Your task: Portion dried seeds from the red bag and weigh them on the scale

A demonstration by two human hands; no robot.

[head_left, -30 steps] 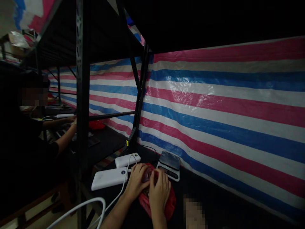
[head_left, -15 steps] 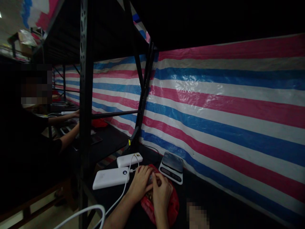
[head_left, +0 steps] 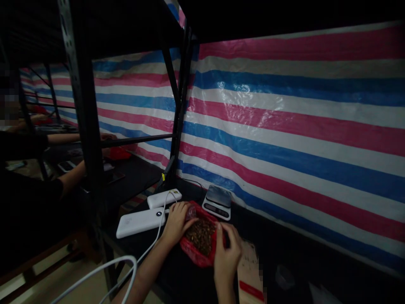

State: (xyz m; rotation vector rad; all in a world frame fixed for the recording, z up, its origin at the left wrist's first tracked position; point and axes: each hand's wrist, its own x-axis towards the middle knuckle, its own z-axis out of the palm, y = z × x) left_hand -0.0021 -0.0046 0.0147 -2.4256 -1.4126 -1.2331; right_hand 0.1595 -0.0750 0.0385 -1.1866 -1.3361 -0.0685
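A red plastic bag (head_left: pixel 198 258) lies opened out on the black table, full of small brown pieces (head_left: pixel 201 237) whose kind I cannot tell. My left hand (head_left: pixel 177 221) reaches over the bag's left side, its fingers curled round a small clear plastic cup (head_left: pixel 190 212) partly hidden by them. At the bag's right edge, my right hand (head_left: pixel 228 249) is closed, thumb and fingertips pinching the red rim. Just beyond the bag stands a white kitchen scale (head_left: pixel 217 202) with a dark top.
Two white power banks, one nearer (head_left: pixel 139 222) and one behind (head_left: pixel 164 198), sit left of the bag, with a white cable (head_left: pixel 155 240) running past my left forearm. A tan packet (head_left: pixel 249 270) and a clear cup (head_left: pixel 284 276) lie right. A black rack post (head_left: pixel 85 105) separates a co-worker's arms (head_left: pixel 74 177).
My right hand has moved right, away from my left hand, to the bag's right edge. The brown pieces now show openly. The view has shifted, bringing more of the tan packet into sight.
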